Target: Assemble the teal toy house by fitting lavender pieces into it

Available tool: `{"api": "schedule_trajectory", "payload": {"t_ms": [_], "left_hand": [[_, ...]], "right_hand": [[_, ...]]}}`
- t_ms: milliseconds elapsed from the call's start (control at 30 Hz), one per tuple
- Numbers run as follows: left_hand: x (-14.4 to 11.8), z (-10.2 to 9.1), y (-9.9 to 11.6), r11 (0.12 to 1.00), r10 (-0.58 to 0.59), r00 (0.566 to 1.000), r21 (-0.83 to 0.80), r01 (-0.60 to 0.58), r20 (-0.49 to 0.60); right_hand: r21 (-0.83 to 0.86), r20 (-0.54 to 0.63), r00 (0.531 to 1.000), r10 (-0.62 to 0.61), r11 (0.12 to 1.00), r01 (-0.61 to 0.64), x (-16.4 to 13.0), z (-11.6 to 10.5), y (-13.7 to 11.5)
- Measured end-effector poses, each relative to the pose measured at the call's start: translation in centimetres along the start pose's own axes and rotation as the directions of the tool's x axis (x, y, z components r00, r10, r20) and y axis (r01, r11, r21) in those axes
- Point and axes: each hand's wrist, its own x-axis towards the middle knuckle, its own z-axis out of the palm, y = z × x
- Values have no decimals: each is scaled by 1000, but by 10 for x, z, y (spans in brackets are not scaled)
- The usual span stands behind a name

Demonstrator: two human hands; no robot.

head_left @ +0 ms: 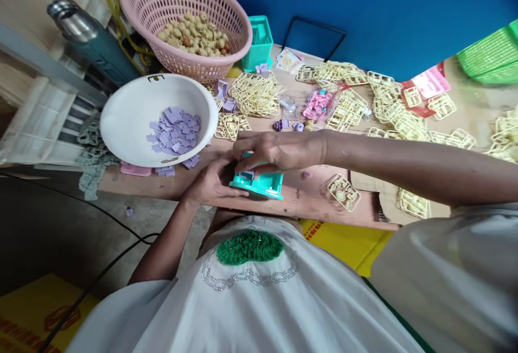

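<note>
A small teal plastic toy piece [263, 184] rests at the near edge of the wooden table [307, 202]. My left hand [212, 183] grips its left side. My right hand [275, 150] reaches across from the right and presses its fingers onto the top of the piece. What lies under the right fingers is hidden. A white bowl [129, 110] with several flat purple pieces [174, 131] stands just left of my hands.
A pink basket [162, 2] of beige parts sits at the back left, beside a steel flask [89, 37]. A teal box [259, 42], cream plastic frames [254, 94], a bag of pink parts [318, 103] and a green basket [493, 53] cover the table. Cables run on the floor.
</note>
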Motion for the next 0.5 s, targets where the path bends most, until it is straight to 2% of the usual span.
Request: {"api": "schedule_trajectory", "payload": {"t_ms": [67, 100, 200, 267, 333, 400, 500], "left_hand": [[0, 3, 0, 999, 24, 999, 26, -24, -21], [0, 5, -1, 999, 34, 999, 41, -33, -35], [-3, 12, -4, 997, 58, 995, 62, -53, -83], [-6, 16, -6, 996, 61, 993, 64, -54, -99], [-7, 20, -7, 996, 63, 992, 75, -55, -105], [-7, 22, -8, 994, 72, 991, 85, -62, -109], [-7, 24, -9, 993, 96, 990, 85, -87, -105]], "right_hand": [[-6, -147, 985, 93, 995, -95, -13, 9, -4], [-2, -236, 960, 153, 987, -158, -19, 15, -8], [13, -462, 829, 317, 936, -351, -35, 35, -23], [41, -542, 749, 380, 903, -428, -38, 46, -32], [95, -584, 692, 424, 882, -461, -38, 53, -37], [143, -589, 673, 448, 877, -459, -35, 54, -37], [154, -552, 707, 443, 887, -435, -32, 53, -33]]}}
